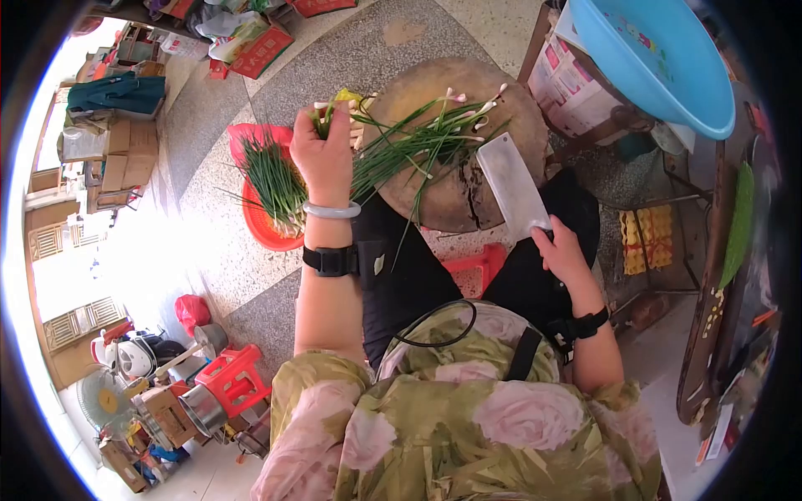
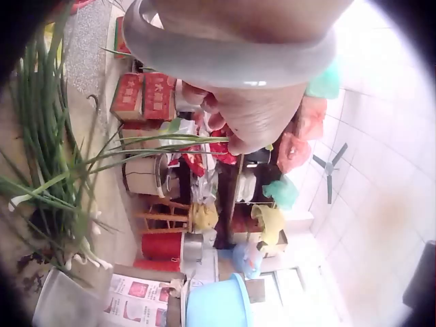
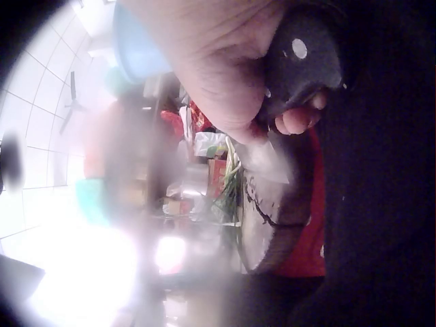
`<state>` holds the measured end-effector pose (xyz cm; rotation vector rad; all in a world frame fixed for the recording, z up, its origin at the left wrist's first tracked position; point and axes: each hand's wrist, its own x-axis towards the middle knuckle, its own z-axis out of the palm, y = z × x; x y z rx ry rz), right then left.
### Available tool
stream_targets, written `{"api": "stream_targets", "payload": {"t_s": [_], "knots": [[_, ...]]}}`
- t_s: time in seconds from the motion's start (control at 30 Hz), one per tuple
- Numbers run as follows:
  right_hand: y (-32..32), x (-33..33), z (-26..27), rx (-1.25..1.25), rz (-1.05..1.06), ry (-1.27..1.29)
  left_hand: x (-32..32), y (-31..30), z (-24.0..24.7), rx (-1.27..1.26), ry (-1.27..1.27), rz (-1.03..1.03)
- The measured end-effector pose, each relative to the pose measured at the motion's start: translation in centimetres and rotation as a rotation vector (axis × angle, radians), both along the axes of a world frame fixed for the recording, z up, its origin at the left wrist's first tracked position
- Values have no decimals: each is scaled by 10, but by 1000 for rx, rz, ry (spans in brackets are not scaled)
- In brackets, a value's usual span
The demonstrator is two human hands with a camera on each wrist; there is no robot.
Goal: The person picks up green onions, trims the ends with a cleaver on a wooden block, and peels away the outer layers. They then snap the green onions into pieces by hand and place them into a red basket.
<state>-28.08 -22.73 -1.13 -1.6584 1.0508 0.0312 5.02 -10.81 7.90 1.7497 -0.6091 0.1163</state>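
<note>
A round wooden chopping block stands before the person's knees, a dark crack across its face. Green onions with white bulbs lie across it in a loose bunch. Raised at the block's left side, the left hand pinches green onion stalks between thumb and fingers. The right hand grips a cleaver by its black handle. Its broad metal blade overlaps the block's right edge in the head view. More green onions fill an orange-red basin left of the left hand.
A large blue basin sits on a printed carton at upper right. Along the right side a dark bench holds a long green gourd. Yellow egg trays lie nearby. A red stool stands at lower left.
</note>
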Motion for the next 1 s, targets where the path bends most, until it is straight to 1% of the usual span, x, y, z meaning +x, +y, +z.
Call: {"api": "stream_targets", "payload": {"t_s": [0.03,0.1,0.17,0.27,0.33,0.43,0.5,0.57,0.63,0.77,0.87,0.93,0.97,1.0], "knots": [[0,0,-1,5,-11,-16,3,3,0,1,0,0],[0,0,-1,18,-10,-12,9,7,2,-108,-20,0],[-2,0,-1,32,-10,-8,8,13,11,-78,-47,-8],[-2,-2,-3,46,-10,3,7,16,17,-135,-71,-25],[-4,-2,-6,51,-4,-46,5,16,19,-142,-40,-29],[-5,-1,-6,64,-1,-41,5,14,15,-152,-25,-34],[-4,-1,-5,79,-12,-34,4,11,16,-217,-79,-28],[-5,-2,-6,91,-18,-32,3,9,20,-229,-89,-43],[-5,-3,-8,97,-9,-42,-5,5,32,-292,-26,-19],[-8,-3,-8,111,-3,-41,-10,1,49,-356,-45,-8],[-7,-1,-6,125,-20,-36,-14,1,57,-437,-4,-24],[-7,-2,-7,123,-19,-44,-14,4,58,-200,56,-39],[-8,-2,-6,121,-18,-50,-13,5,53,-202,50,-39],[-8,-2,-5,139,-13,-44,-14,5,43,14,74,-145]]}}
